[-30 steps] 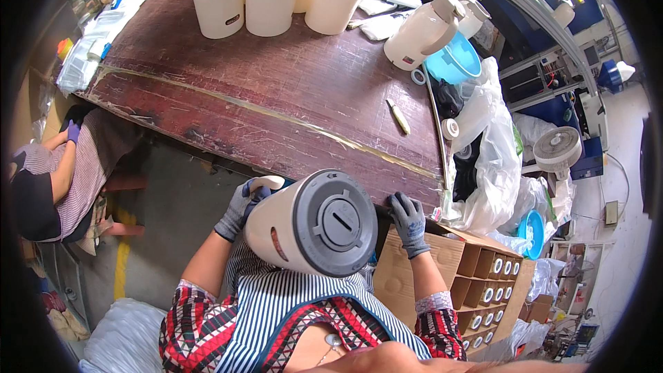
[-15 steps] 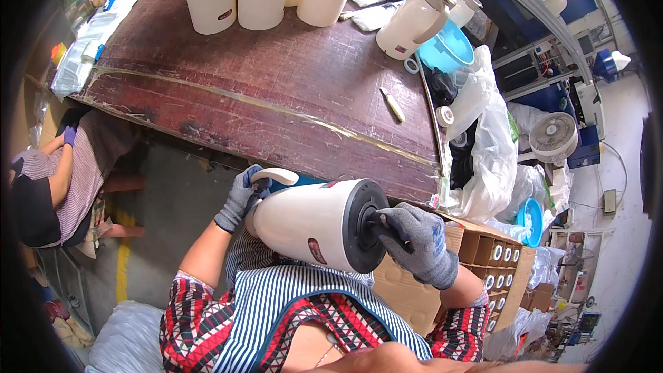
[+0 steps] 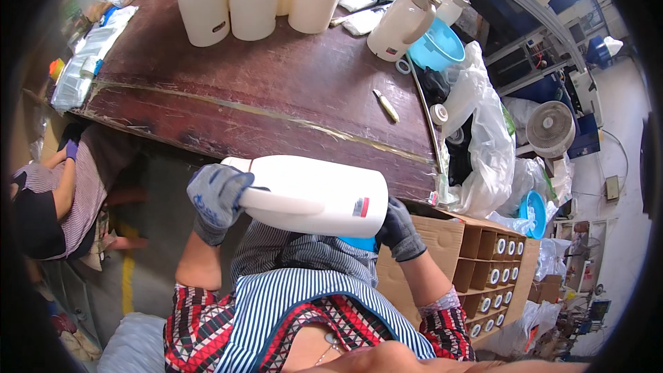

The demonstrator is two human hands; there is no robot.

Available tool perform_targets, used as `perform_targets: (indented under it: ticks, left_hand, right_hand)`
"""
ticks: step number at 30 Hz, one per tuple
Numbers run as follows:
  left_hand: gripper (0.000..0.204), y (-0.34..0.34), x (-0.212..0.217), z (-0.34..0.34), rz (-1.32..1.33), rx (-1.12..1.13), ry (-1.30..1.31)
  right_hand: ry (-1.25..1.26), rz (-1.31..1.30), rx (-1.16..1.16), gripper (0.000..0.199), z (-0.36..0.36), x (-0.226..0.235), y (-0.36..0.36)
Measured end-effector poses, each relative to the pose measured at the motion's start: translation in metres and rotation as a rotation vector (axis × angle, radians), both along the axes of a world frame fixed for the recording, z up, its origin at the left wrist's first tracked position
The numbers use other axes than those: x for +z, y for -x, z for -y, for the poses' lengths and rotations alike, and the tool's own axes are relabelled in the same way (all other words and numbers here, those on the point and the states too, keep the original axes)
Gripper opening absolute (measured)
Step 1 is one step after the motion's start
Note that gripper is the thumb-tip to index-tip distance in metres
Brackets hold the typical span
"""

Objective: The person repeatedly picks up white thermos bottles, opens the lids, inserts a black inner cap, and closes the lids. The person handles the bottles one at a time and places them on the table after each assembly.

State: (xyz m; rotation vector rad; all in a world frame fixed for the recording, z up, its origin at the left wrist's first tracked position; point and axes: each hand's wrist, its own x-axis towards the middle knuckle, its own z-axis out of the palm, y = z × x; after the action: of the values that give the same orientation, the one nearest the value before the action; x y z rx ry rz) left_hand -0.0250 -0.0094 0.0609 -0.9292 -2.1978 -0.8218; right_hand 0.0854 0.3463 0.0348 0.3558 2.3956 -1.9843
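A white thermos jug (image 3: pixel 331 183) lies sideways in my hands, above my lap and close to the table's near edge. Its handle (image 3: pixel 283 202) is turned toward me, and a small red-and-grey label sits near the base. My left hand (image 3: pixel 219 197), in a grey-blue glove, is closed around the neck end beside the handle. At the base end, my gloved right hand (image 3: pixel 402 229) grips the bottom; its fingertips are partly hidden behind the jug. The underside of the jug is out of sight.
Several similar jugs (image 3: pixel 254 3) stand along the far side of the dark red table (image 3: pixel 242 76). A small pale-handled tool (image 3: pixel 387 106) lies at its right, near a blue basin (image 3: pixel 438 47). A divided carton (image 3: pixel 476 262) stands at my right. Another person (image 3: pixel 62 193) sits at left.
The jug has rolled, bringing its handle toward me and turning its black base out of view. My right hand has shifted from the base's centre to its edge; my left hand now wraps the neck.
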Motion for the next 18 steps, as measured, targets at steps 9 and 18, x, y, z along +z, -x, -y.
perform_targets:
  ticks: [9, 18]
  left_hand:
    - [0.029, 0.053, 0.110, 0.012, -0.496, -0.122, 0.321]
    - [0.007, 0.230, 0.146, 0.093, -0.455, 0.175, 1.157]
  right_hand:
    - [-0.043, -0.066, 0.152, 0.017, 0.000, -0.049, 0.021]
    - [-0.556, -0.254, -0.449, 0.012, -0.127, -0.088, 0.075]
